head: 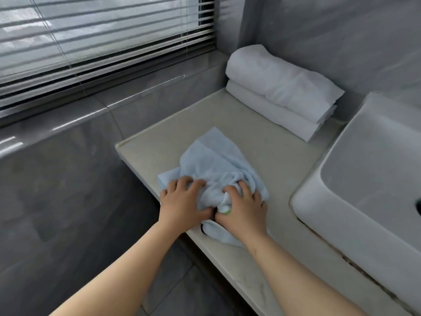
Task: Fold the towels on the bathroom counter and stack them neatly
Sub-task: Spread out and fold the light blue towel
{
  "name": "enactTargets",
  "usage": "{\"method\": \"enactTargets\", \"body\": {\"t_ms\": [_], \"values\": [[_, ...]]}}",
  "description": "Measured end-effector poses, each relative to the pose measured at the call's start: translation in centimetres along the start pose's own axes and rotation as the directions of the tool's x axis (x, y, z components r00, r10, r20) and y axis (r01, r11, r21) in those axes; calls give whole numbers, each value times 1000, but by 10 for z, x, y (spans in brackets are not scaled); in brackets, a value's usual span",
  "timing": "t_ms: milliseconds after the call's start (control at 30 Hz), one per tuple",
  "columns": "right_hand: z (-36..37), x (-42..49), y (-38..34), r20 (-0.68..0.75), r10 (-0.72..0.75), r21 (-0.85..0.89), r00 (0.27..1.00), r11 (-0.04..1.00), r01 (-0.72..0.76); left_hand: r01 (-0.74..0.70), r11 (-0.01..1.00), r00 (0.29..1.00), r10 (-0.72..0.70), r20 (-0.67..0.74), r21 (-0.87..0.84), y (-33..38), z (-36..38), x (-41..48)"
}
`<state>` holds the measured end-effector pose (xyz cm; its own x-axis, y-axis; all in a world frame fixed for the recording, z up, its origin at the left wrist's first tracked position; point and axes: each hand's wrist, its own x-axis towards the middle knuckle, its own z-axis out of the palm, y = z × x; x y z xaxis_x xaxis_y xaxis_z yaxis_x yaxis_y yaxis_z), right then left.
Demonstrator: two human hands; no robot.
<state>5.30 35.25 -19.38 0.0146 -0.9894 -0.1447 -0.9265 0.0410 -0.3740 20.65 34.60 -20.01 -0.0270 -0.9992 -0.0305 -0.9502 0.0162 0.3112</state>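
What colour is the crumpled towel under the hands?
Light blue; the crumpled towel shows best in the head view.

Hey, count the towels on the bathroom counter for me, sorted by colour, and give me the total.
White folded towels, stacked by the wall: 2, upper and lower
Light blue towel, crumpled, both hands on it: 1
Total: 3
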Motion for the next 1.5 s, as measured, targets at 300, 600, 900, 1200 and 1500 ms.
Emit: {"method": "enactTargets", "body": {"t_ms": [300, 600, 900, 1200, 1500], "values": [[-9, -14, 22, -95, -6, 46, 996, 999, 11, -9, 942, 1000, 2, -21, -336, 23, 6, -8], [-47, -82, 88, -170, 139, 427, 976, 903, -54, -19, 821, 1000, 17, -9, -570, 104, 3, -60], [-79, -192, 209, -183, 256, 586, 949, 804, -104, -144, 800, 980, 195, 26, -582, 230, 37, -143], [-118, -317, 356, -162, 379, 672, 911, 719, -180, -249, 788, 947, 321, 30, -562, 380, 92, -243], [-132, -423, 441, -260, 464, 579, 847, 777, -248, -296, 754, 889, 443, 121, -586, 466, 141, -337]]}}
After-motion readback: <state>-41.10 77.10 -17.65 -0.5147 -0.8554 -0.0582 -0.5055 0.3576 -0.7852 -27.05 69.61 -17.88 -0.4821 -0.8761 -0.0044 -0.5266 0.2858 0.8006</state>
